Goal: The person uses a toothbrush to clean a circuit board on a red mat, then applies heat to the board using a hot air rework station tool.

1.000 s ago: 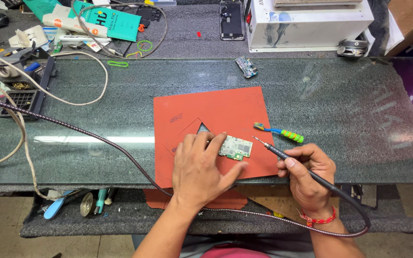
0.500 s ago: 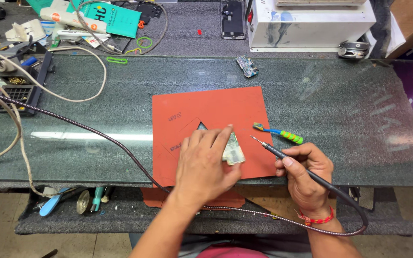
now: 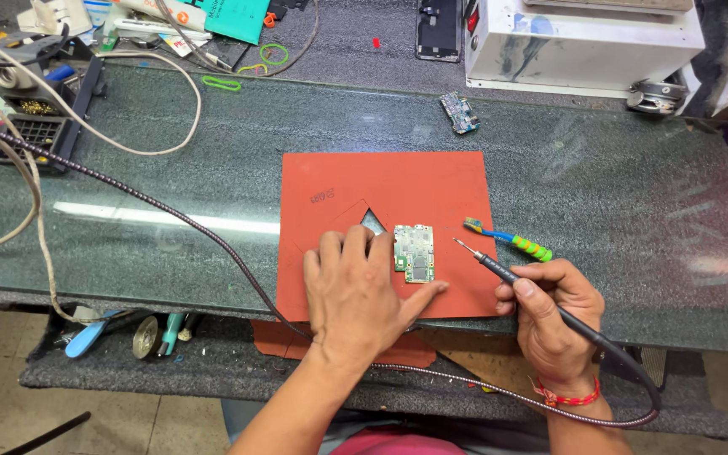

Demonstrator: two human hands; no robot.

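Small green circuit board sits flat on the red silicone mat, near-centre of the mat, just right of a triangular cut-out in it. Mat lies on the dark glass tabletop.

Left hand is palm-down on the mat, fingers spread and flat, with the thumb reaching right to touch the board's near edge. It pins the board rather than grips it. Nothing is pinched in that hand.

Right hand is curled around a black pen-type tool, fingers pressed together on the barrel in a writing grip. The fine tip points left and hovers just right of the board, not touching it. Its cable loops off the near right edge of the tabletop.

Handling read on the board: thin, light and rigid. It would likely skate on bare glass, and the mat looks grippy enough to stop that. Probably fragile, since the populated face is up with small parts and shields. Best taken by the bare edges or corners, or held down at the rim as the thumb does now. I would keep pressure off the component face. It is light enough that a nudge from the tool tip could shift it if it were not pinned.

Nearby: green-and-blue brush just far-right of the tool tip, second small board on the far side, braided hose crossing from the left.
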